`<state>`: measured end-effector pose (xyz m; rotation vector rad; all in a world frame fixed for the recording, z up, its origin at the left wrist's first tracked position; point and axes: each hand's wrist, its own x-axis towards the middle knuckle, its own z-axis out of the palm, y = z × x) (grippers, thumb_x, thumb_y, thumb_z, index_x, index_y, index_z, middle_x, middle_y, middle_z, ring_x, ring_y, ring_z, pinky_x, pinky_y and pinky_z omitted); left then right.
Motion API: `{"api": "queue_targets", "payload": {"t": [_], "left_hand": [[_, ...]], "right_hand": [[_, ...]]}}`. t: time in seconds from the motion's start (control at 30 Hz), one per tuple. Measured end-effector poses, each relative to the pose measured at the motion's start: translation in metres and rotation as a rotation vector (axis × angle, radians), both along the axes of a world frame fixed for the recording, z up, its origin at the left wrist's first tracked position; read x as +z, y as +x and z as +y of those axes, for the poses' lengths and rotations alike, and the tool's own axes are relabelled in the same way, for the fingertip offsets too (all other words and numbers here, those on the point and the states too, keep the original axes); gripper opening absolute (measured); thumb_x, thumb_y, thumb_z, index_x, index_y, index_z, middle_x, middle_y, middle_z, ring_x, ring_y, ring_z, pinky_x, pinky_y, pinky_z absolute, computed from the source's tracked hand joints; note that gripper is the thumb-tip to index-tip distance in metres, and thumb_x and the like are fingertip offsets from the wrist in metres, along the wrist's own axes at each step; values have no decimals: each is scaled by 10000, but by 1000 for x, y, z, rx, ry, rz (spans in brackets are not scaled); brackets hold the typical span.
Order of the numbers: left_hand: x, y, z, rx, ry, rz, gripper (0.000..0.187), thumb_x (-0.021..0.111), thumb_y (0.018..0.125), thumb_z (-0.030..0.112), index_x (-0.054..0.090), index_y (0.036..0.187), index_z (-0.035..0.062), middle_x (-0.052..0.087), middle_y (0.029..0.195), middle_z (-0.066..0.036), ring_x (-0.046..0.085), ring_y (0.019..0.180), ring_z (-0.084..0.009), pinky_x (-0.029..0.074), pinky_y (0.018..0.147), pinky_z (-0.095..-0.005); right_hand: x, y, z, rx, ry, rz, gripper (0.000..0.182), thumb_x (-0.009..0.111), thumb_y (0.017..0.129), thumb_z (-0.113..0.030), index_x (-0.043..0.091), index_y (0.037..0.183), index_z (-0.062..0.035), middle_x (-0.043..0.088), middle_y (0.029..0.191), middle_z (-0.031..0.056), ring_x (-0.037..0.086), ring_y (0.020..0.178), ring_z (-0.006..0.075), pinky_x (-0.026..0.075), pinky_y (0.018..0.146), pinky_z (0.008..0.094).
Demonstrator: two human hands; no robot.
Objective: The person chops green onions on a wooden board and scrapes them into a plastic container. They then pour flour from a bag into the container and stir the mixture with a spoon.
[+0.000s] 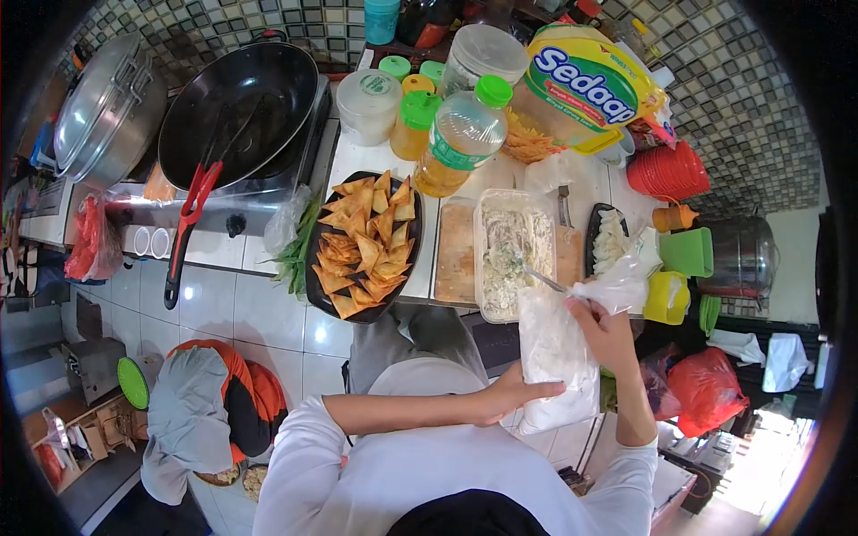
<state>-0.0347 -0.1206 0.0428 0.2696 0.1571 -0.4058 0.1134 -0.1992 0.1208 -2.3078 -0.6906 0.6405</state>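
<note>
A clear plastic bag of white powder [561, 357] stands upright in front of me at the counter's edge. My left hand [518, 393] is wrapped round its lower part, thumb across the front. My right hand [603, 332] is closed at the bag's top, where the loose plastic bunches up, and a metal spoon [543, 280] sticks out from its fingers. The spoon's far end reaches over a rectangular plastic container [480, 268] holding a pale, floury mix with green bits. Under the container lies a wooden cutting board [454, 255].
Fried triangular pastries fill a black plate [315, 299] to the left. Behind stand an oil bottle [465, 134] and lidded jars [369, 105]. A wok [241, 112] with red-handled tongs [192, 210] sits on the stove. Right: white pieces on a black tray [593, 234]. Another person [210, 402] is at lower left.
</note>
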Motion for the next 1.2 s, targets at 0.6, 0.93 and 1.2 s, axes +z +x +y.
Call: {"api": "queue_targets", "payload": {"t": [0.6,0.93,1.2], "left_hand": [[6,9,-7,-105,-27,-19,740,669,849,152,213,1426,67,407,1378,-96,423,1262,-199,382,1035,-340],[8,8,-5,-76,-17,-7,700,664,855,147,248,1411,57,429,1360,-96,448,1239,-199,391,1027,-342],[8,6,-2,-83,-55,15,687,658,857,144,257,1408,62,440,1348,-91,444,1243,-196,393,1024,-341]], "right_hand": [[-7,-2,-24,37,126,-84,201,651,842,-136,598,920,41,576,702,75,500,641,151,432,618,296],[7,1,-16,-22,-47,-19,194,656,832,-131,612,925,34,594,783,89,533,705,160,444,670,305],[-2,2,-10,83,29,-68,159,661,843,-86,608,933,35,581,780,10,480,664,65,401,575,231]]}}
